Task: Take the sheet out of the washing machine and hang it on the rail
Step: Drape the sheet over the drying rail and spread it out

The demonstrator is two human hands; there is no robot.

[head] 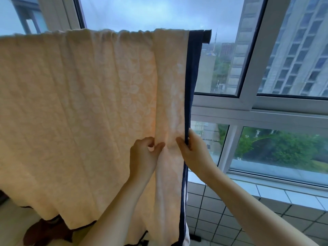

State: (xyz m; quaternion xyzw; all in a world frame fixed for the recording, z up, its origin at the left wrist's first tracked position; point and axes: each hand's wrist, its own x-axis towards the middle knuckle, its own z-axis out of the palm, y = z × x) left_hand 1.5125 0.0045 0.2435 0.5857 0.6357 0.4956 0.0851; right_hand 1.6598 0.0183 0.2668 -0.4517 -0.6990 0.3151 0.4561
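Observation:
A pale peach sheet (pixel 74 107) with a faint leaf pattern and a dark blue border hangs draped over the rail (pixel 206 33), whose dark end sticks out at the upper right. The sheet covers most of the left and middle of the view. My left hand (pixel 144 157) pinches a fold of the sheet near its right side, about halfway down. My right hand (pixel 192 148) grips the sheet's dark blue right edge at the same height, thumb in front and fingers behind. The washing machine is not in view.
Large windows (pixel 266 68) with white frames stand behind the rail, showing tall buildings and trees outside. A white tiled ledge and wall (pixel 230 206) run along the lower right. Something dark brown (pixel 44 231) lies on the floor under the sheet at the lower left.

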